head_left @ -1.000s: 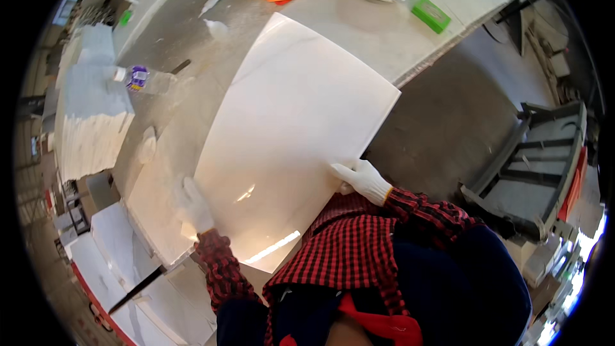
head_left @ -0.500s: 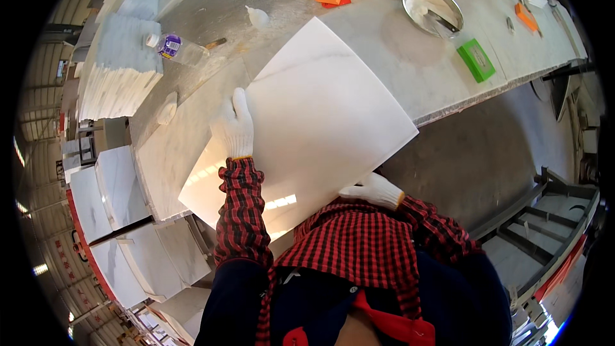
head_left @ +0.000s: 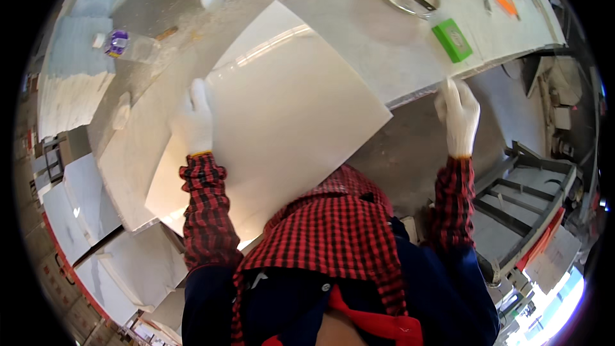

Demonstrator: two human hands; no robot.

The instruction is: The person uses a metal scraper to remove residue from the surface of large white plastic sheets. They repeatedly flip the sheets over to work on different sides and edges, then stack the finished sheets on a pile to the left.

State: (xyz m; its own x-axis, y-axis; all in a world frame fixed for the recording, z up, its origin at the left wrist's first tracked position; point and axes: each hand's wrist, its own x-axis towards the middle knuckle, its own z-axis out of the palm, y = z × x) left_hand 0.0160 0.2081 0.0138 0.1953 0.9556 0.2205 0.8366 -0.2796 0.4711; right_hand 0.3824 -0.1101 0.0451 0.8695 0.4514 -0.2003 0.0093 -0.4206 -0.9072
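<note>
At the left, a clear bottle (head_left: 138,49) lies beside a stack of pale slabs (head_left: 73,99). The gloved left hand (head_left: 195,118) rests open along the left edge of a glossy white slab (head_left: 282,115), which lies askew on the counter (head_left: 359,38), its near side overhanging. The step looks like steadying the slab. Further right, the right hand (head_left: 458,114), fingers curled, hovers near a green box (head_left: 451,40); whether it grips anything, I cannot tell. Shifting the slab would probably call for support under its overhang.
</note>
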